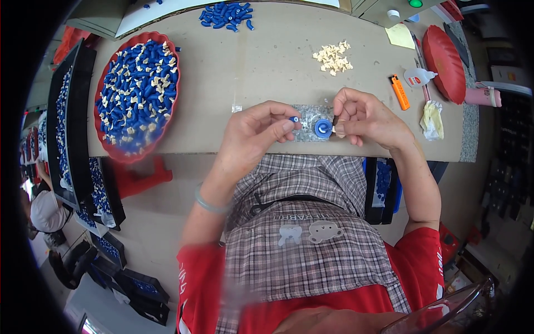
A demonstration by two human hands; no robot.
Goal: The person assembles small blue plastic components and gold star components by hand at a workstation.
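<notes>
Between thumb and fingertips, my left hand (pixel 257 129) pinches a small blue tube-shaped piece (pixel 294 119), its open end facing right. My right hand (pixel 371 121) has its thumb and fingers pressed together on a tiny cream piece (pixel 335 128), just at the right rim of a round blue cap (pixel 317 132) with something whitish inside. A narrow dark bit shows by the right fingers, too small to name. Under the cap lies a clear, shiny sheet (pixel 304 114) near the table's front edge.
A red scalloped tray (pixel 105 146) of blue and cream pieces stands left. Piles of blue pieces (pixel 225 15) and cream pieces (pixel 334 58) lie farther back. At right are an orange lighter (pixel 399 92), a white glue bottle (pixel 417 77), crumpled tissue (pixel 431 119) and a red tray (pixel 442 64).
</notes>
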